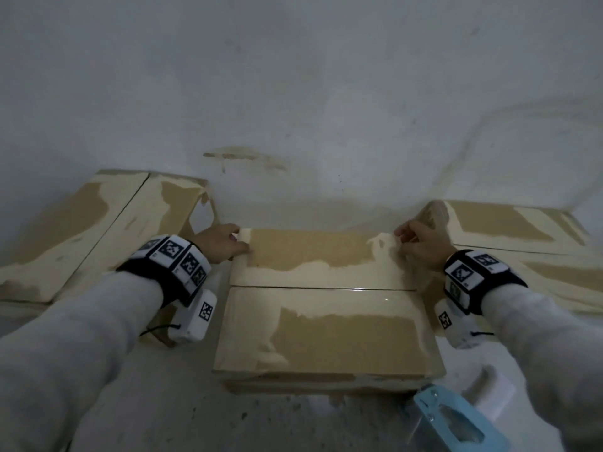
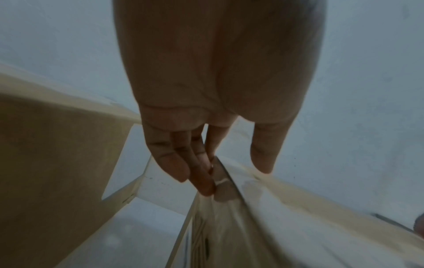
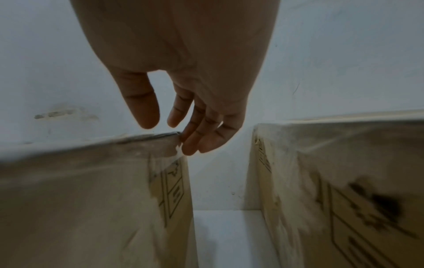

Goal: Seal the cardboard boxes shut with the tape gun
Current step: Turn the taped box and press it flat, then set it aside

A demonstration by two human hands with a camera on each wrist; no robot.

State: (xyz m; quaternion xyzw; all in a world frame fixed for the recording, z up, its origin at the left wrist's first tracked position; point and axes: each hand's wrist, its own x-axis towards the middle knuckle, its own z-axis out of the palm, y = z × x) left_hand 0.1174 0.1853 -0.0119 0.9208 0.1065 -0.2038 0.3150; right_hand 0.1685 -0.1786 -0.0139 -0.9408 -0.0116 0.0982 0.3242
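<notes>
The middle cardboard box (image 1: 326,334) stands on the floor against the wall, its two top flaps folded down and meeting at a seam across the lid. My left hand (image 1: 239,244) rests on its far left corner, thumb on the lid and straight fingers (image 2: 201,183) against the side. My right hand (image 1: 400,239) touches the far right corner with loose fingers (image 3: 195,141). Neither hand holds anything. The light blue tape gun (image 1: 456,419) lies on the floor by the box's near right corner.
A second box (image 1: 81,230) stands to the left and a third box (image 1: 522,243) to the right, each a narrow gap from the middle one. The white wall (image 1: 310,109) rises right behind all three. Bare grey floor (image 1: 182,402) lies in front.
</notes>
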